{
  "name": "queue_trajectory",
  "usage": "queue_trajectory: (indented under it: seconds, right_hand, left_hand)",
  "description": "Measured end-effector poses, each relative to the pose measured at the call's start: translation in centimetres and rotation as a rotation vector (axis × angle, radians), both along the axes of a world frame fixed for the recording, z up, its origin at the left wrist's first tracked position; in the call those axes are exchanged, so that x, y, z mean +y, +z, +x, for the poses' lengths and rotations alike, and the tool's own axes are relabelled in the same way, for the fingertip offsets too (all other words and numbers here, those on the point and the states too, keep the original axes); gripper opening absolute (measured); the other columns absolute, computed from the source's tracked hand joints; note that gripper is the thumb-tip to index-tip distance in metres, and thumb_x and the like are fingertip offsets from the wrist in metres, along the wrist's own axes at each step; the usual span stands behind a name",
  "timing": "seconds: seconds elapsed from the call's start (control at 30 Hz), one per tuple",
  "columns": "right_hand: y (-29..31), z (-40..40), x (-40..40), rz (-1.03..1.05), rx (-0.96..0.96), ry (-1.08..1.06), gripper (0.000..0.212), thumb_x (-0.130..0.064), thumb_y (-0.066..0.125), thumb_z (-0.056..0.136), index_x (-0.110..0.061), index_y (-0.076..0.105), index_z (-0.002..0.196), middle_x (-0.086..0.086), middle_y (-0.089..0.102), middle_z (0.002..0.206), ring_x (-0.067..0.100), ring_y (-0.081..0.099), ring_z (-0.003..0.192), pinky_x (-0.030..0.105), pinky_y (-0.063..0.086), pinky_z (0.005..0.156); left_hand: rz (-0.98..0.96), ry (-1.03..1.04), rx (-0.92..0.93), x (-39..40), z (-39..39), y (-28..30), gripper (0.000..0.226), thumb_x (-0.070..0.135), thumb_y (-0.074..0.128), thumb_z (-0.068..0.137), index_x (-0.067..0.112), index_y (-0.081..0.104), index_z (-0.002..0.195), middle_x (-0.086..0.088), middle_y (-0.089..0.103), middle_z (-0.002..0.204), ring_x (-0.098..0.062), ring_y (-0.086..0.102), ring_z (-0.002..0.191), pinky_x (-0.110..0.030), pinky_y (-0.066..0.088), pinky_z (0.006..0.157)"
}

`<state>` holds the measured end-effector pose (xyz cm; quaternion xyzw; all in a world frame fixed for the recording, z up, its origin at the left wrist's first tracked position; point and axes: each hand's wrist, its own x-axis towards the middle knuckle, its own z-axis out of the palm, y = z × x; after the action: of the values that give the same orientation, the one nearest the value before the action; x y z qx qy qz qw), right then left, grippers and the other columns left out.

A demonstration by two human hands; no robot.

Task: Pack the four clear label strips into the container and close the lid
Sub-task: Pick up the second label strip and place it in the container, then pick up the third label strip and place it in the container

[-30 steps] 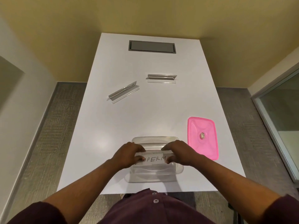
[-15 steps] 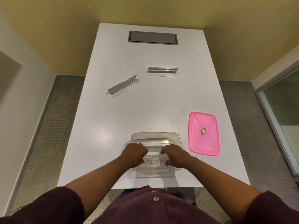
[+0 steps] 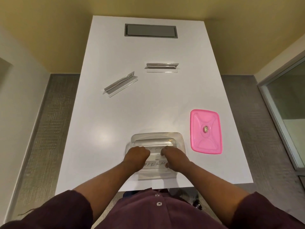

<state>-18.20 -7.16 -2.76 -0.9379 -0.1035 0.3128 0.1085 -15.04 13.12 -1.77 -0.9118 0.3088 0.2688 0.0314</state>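
Note:
A clear plastic container [image 3: 180, 138] sits open near the front edge of the white table [image 3: 148, 104]. My left hand [image 3: 136, 156] and my right hand [image 3: 175, 157] grip the two ends of a clear label strip [image 3: 155, 164] with handwritten letters, holding it over the container. Another lettered strip [image 3: 154, 148] lies inside, just beyond my fingers. Farther back on the table lie two more clear strips, one angled [image 3: 120, 84] at the left and one straight [image 3: 162, 67] at the centre. The pink lid [image 3: 205, 131] lies to the right of the container.
A grey rectangular hatch [image 3: 151, 30] is set into the far end of the table. Grey carpet runs along both sides of the table. A glass partition [image 3: 287, 116] stands at the right.
Both hands have drawn closer together on the lettered strip and lowered it toward the container. The view has tilted slightly. The two far strips and the lid have not moved.

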Motion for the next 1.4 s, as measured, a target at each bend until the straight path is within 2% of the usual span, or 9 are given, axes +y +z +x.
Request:
queue_trajectory:
  seconds: [0.17, 0.43, 0.63, 0.73, 0.83, 0.97, 1.1, 1.27, 1.4]
  right_hand:
    - [0.0, -0.2, 0.2, -0.039, -0.051, 0.024, 0.046, -0.015, 0.079, 0.078, -0.019, 0.060, 0.120, 0.003, 0.062, 0.122, 0.029, 0.061, 0.111, 0.039, 0.053, 0.081]
    - [-0.3, -0.1, 0.0, -0.048, -0.064, 0.039, 0.048, -0.018, 0.079, 0.077, -0.021, 0.059, 0.120, 0.001, 0.059, 0.123, 0.028, 0.059, 0.112, 0.039, 0.054, 0.081]
    - [0.0, 0.2, -0.4, -0.027, -0.039, 0.038, 0.066, -0.027, 0.084, 0.074, -0.022, 0.054, 0.133, 0.001, 0.056, 0.131, 0.026, 0.055, 0.120, 0.041, 0.054, 0.089]
    - [1.0, 0.9, -1.0, 0.004, -0.078, 0.044, 0.070, -0.043, 0.086, 0.071, -0.027, 0.055, 0.132, -0.004, 0.060, 0.127, 0.021, 0.057, 0.117, 0.037, 0.051, 0.090]
    - [2.9, 2.4, -1.6, 0.107, -0.138, 0.008, 0.062, -0.056, 0.083, 0.068, -0.031, 0.063, 0.121, -0.013, 0.068, 0.111, 0.013, 0.063, 0.102, 0.032, 0.052, 0.083]
    - [5.7, 5.5, -1.8, 0.298, -0.183, -0.140, 0.042, -0.060, 0.078, 0.071, -0.032, 0.070, 0.100, -0.017, 0.072, 0.087, 0.002, 0.067, 0.082, 0.030, 0.056, 0.077]
    - [7.3, 9.2, -1.3, 0.444, -0.242, -0.330, 0.020, -0.044, 0.076, 0.081, -0.030, 0.073, 0.095, -0.016, 0.074, 0.080, 0.000, 0.068, 0.080, 0.026, 0.055, 0.077]
    - [7.2, 14.8, -0.3, 0.520, -0.204, -0.463, 0.007, -0.033, 0.078, 0.084, -0.032, 0.073, 0.089, -0.014, 0.076, 0.086, -0.001, 0.069, 0.078, 0.019, 0.052, 0.075]
    - [6.4, 19.6, 0.5, 0.568, -0.088, -0.571, 0.007, -0.025, 0.077, 0.085, -0.020, 0.076, 0.089, -0.009, 0.076, 0.084, 0.005, 0.069, 0.077, 0.023, 0.052, 0.074]
  left_hand:
    - [-0.033, 0.039, -0.004, 0.0, -0.6, -0.5, 0.025, 0.021, 0.068, 0.086, 0.009, 0.058, 0.107, -0.013, 0.065, 0.109, -0.034, 0.065, 0.099, -0.040, 0.049, 0.075]
    - [-0.083, 0.045, 0.001, 0.3, -0.8, -1.3, 0.030, 0.022, 0.068, 0.086, 0.009, 0.055, 0.109, -0.012, 0.063, 0.111, -0.033, 0.062, 0.104, -0.041, 0.050, 0.078]
    - [-0.118, 0.075, 0.054, 0.3, -0.2, -1.1, 0.040, 0.027, 0.077, 0.080, 0.010, 0.056, 0.110, -0.011, 0.062, 0.114, -0.030, 0.060, 0.106, -0.042, 0.051, 0.081]
    - [-0.237, 0.118, 0.064, 0.5, 0.2, -0.9, 0.037, 0.036, 0.072, 0.085, 0.013, 0.058, 0.110, -0.007, 0.063, 0.111, -0.026, 0.060, 0.104, -0.038, 0.050, 0.083]
    - [-0.429, 0.182, 0.005, 0.7, 1.2, 0.0, 0.028, 0.046, 0.060, 0.090, 0.018, 0.062, 0.096, 0.001, 0.066, 0.094, -0.019, 0.061, 0.089, -0.035, 0.050, 0.075]
    - [-0.603, 0.356, -0.053, 0.6, 3.6, 1.7, 0.028, 0.042, 0.054, 0.094, 0.020, 0.062, 0.078, 0.008, 0.062, 0.072, -0.013, 0.056, 0.068, -0.031, 0.048, 0.065]
    - [-0.750, 0.659, -0.114, 1.7, 7.1, 2.2, 0.022, 0.035, 0.061, 0.092, 0.021, 0.065, 0.075, 0.008, 0.064, 0.063, -0.010, 0.059, 0.061, -0.029, 0.048, 0.062]
    - [-0.823, 0.980, -0.147, 5.4, 12.7, 0.8, 0.024, 0.033, 0.064, 0.091, 0.018, 0.068, 0.072, 0.005, 0.070, 0.064, -0.015, 0.068, 0.064, -0.030, 0.053, 0.066]
    - [-0.859, 1.223, -0.096, 8.2, 17.4, 0.0, 0.023, 0.030, 0.064, 0.091, 0.015, 0.070, 0.075, 0.001, 0.074, 0.068, -0.020, 0.072, 0.072, -0.036, 0.057, 0.078]
